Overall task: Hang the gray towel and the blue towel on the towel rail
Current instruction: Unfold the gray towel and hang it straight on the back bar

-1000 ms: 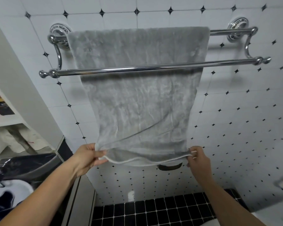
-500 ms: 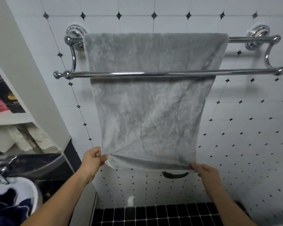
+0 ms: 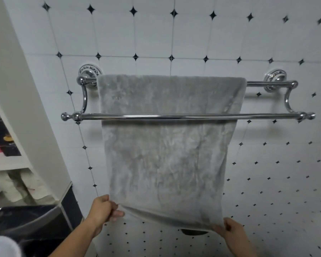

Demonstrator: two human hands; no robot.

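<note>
**Asker:** How far along are you?

**Me:** About halfway, I judge. The gray towel [image 3: 167, 145] is draped over the back bar of the towel rail [image 3: 183, 116], the one against the tiled wall [image 3: 267, 34], and it hangs down behind the front bar. That front bar is bare. My left hand [image 3: 102, 210] pinches the bottom left corner, fingers [image 3: 117, 213] closed on the hem. My right hand [image 3: 230, 230] has the bottom right corner, fingers closed on the cloth there too, and the lower edge sags a little between the 2 grips. I seem to be pulling it straight.

**Asker:** And what is left?

**Me:** Letting go of this 1, then the blue towel. It has to go on the rail as well, and the free front bar looks like the natural place for it.

**Asker:** Where is the blue towel?

**Me:** I cannot say. Nothing I can surely call blue cloth is in view. At the lower left there is a dark, blurred shape [image 3: 22, 219] and something pale at the very corner, both too smeared to name.

**Asker:** Anything else hidden?

**Me:** The towel's rear half, behind the front layer, so I cannot tell whether the 2 sides hang even. A dark object [image 3: 193, 232] peeks out under the hem; I cannot make out what it is.
</note>
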